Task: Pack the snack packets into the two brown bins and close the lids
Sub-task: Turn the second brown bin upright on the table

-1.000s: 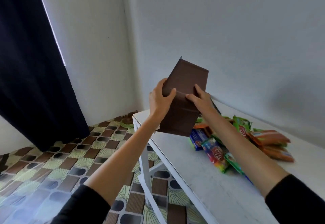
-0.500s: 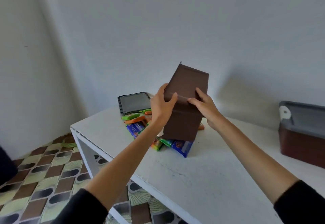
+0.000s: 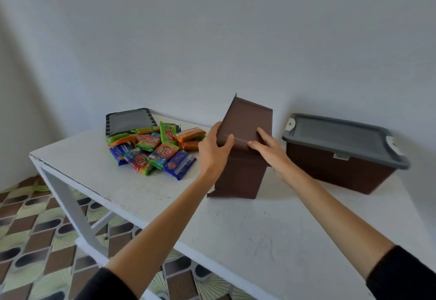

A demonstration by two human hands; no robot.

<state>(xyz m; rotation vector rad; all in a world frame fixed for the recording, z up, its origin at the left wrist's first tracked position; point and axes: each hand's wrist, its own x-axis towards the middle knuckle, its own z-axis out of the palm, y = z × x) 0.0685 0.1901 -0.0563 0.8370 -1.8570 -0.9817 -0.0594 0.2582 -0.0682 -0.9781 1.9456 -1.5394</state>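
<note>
Well, the person is at the white table [image 3: 236, 229] with both arms stretched out, black sleeves [image 3: 401, 276] pushed up the forearms. Between the hands stands a brown bin [image 3: 240, 172], tipped up on end and leaning a little, with no lid on it and its closed underside turned towards the person. Its lower edge is down at the tabletop, though I cannot tell whether it actually rests there.

The left hand [image 3: 215, 151] grips the bin's left edge, thumb laid across the near face and fingers curled round the side. The right hand [image 3: 269, 148] lies against the same face with fingers fairly straight and thumb pointing towards the other hand, pressing rather than grasping (the outer fingers are hard to make out).

Just to the left of the bin lies a loose heap of snack packets [image 3: 155, 151] in green, orange, blue and rainbow wrappers, all on the table. Behind the heap, at the far corner by the wall [image 3: 212, 40], a loose grey lid [image 3: 129, 121] lies flat.

To the right, near the held bin but apart from it, sits the second brown bin [image 3: 337, 170] with its fitted grey lid [image 3: 337, 134] on top. Past the table edge, the floor [image 3: 35, 240] has brown and green patterned tiles.
</note>
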